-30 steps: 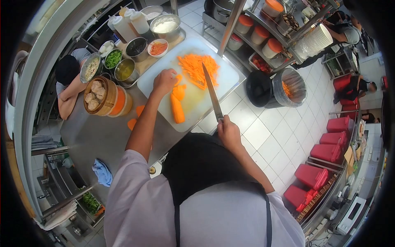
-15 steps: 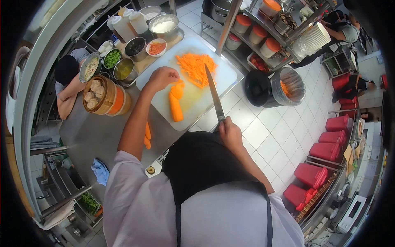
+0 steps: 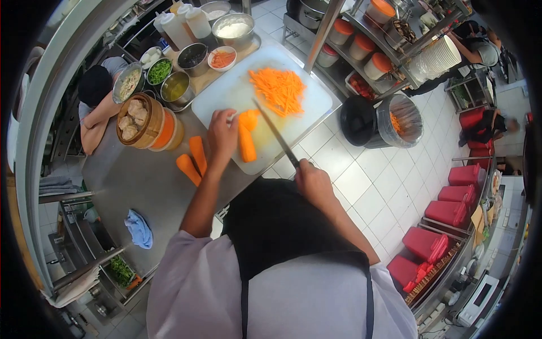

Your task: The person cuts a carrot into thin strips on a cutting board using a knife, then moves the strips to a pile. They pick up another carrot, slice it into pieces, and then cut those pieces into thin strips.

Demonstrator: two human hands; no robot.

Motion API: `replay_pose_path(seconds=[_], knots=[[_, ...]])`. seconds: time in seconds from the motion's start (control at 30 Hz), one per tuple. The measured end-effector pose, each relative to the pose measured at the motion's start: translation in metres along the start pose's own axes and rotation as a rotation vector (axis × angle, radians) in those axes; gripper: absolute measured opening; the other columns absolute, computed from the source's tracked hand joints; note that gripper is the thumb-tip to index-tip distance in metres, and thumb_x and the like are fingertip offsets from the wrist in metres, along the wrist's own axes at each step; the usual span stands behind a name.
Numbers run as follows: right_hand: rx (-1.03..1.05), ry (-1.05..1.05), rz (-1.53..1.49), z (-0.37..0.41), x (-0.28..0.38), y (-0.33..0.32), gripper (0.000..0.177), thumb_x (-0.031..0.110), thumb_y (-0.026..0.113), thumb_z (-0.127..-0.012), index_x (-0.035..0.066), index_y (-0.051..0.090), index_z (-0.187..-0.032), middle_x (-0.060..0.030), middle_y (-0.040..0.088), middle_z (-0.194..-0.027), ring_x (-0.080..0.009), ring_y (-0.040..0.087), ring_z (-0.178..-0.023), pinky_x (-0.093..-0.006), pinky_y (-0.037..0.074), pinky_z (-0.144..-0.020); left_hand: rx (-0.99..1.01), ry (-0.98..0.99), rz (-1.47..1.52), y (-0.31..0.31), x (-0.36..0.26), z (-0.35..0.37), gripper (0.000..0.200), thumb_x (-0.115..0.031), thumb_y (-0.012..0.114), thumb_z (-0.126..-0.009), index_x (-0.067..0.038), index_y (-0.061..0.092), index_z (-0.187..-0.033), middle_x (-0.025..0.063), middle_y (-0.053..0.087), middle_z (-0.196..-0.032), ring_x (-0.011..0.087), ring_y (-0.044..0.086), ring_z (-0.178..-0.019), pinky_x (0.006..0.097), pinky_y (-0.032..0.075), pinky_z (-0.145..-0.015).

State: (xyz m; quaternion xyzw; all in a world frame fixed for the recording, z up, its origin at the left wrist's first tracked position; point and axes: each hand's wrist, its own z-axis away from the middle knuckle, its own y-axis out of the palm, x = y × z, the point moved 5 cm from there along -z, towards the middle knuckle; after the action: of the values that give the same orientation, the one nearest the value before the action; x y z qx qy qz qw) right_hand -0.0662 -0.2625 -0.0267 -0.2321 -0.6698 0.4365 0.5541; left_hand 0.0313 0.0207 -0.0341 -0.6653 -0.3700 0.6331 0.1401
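Note:
My right hand (image 3: 314,179) is closed round the handle of a long knife (image 3: 278,133), whose blade slants up over the white cutting board (image 3: 217,97). Just left of a peeled carrot (image 3: 246,142) on the board is my left hand (image 3: 223,133), its fingers bent and apart, nothing seen in it. Some orange slices (image 3: 248,119) lie at the carrot's far end. Shredded carrot (image 3: 278,90) is heaped on the board's far right part. Two more carrots (image 3: 197,153) rest on the steel table, left of my forearm.
Beyond the board stand a bowl of carrot strips (image 3: 222,58), metal pots (image 3: 178,89) and squeeze bottles (image 3: 176,31). A bamboo steamer (image 3: 140,121) and a blue cloth (image 3: 138,229) are on the table (image 3: 121,175). A lined bin (image 3: 398,121) stands right. Another person leans at the left.
My left hand has moved down from above the slices to beside the carrot. The knife blade has swung left, away from the shredded heap. The view has shifted slightly.

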Motion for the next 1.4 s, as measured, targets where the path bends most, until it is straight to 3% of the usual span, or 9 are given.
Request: replay_pose_path(seconds=[0.1, 0.23, 0.53, 1.03, 1.4], knots=[[0.085, -0.066, 0.053, -0.015, 0.025, 0.001, 0.013, 0.009, 0.062, -0.093, 0.000, 0.053, -0.095, -0.0225, 0.069, -0.074, -0.0415, 0.070, -0.067, -0.0520, 0.056, -0.061, -0.111, -0.025, -0.052, 0.012, 0.002, 0.045, 0.026, -0.015, 0.070, -0.096, -0.007, 0.065, -0.120, 0.0143, 0.064, -0.118, 0.0341, 0.066, -0.109, 0.0444, 0.054, -0.091], [0.123, -0.119, 0.083, -0.024, 0.038, 0.010, 0.011, 0.007, 0.061, -0.092, -0.001, 0.054, -0.096, -0.0226, 0.069, -0.073, -0.0410, 0.070, -0.066, -0.0516, 0.056, -0.061, -0.200, 0.100, -0.170, 0.023, -0.007, 0.059, 0.033, -0.012, 0.068, -0.095, -0.002, 0.060, -0.125, 0.0207, 0.058, -0.128, 0.0411, 0.061, -0.118, 0.0485, 0.052, -0.098], [0.190, -0.090, 0.161, -0.022, 0.043, 0.002, 0.011, 0.007, 0.061, -0.090, -0.002, 0.055, -0.094, -0.0223, 0.069, -0.072, -0.0399, 0.071, -0.063, -0.0500, 0.058, -0.060, -0.176, 0.001, -0.150, 0.033, -0.012, 0.056, 0.033, -0.007, 0.062, -0.093, -0.003, 0.057, -0.125, 0.0193, 0.059, -0.122, 0.0418, 0.060, -0.117, 0.0504, 0.050, -0.100], [0.298, -0.066, 0.234, -0.026, 0.048, 0.000, 0.012, 0.007, 0.059, -0.091, -0.001, 0.054, -0.097, -0.0205, 0.069, -0.072, -0.0374, 0.073, -0.064, -0.0477, 0.059, -0.055, -0.193, 0.069, -0.127, 0.036, -0.006, 0.055, 0.034, -0.005, 0.063, -0.091, -0.002, 0.058, -0.125, 0.0198, 0.059, -0.123, 0.0419, 0.061, -0.116, 0.0498, 0.052, -0.096], [0.302, -0.106, 0.211, -0.085, 0.043, 0.058, 0.011, 0.005, 0.059, -0.093, -0.001, 0.053, -0.100, -0.0212, 0.071, -0.076, -0.0379, 0.075, -0.070, -0.0471, 0.060, -0.061, -0.183, 0.047, -0.068, 0.038, 0.000, 0.054, 0.036, -0.007, 0.063, -0.090, -0.004, 0.056, -0.125, 0.0197, 0.059, -0.124, 0.0432, 0.060, -0.116, 0.0506, 0.052, -0.095]])
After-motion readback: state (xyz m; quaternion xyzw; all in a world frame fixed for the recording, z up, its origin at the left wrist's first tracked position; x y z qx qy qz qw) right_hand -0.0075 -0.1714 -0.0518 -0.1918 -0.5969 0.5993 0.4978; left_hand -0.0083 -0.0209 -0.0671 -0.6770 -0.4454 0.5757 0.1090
